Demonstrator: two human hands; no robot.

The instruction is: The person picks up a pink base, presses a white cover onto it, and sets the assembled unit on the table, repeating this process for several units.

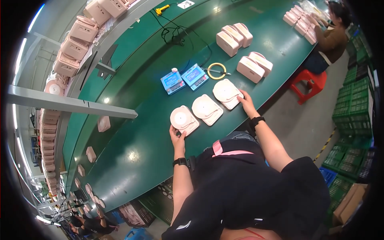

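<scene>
Three small pale-pink record-player-shaped devices lie in a slanting row on the green table, each with a round disc on top. My left hand [177, 138] grips the near edge of the left device [182, 118], thumb and fingers at its lower corner. At the other end of the row, my right hand [247, 103] holds the right-hand side of the right device [226, 92]. Between them sits the middle device [206, 109], touched by neither hand. Just beyond the row are two blue boxes with screens [172, 82] [195, 77] and a yellow ring of tape [216, 71].
Pink box-shaped units [255, 67] stand in groups farther back on the table [140, 160]. A grey metal beam [76, 100] crosses at left, below a shelf of pink units. Another person [334, 36] sits at far right by a red stool [308, 85]. Green crates [352, 104] are stacked behind.
</scene>
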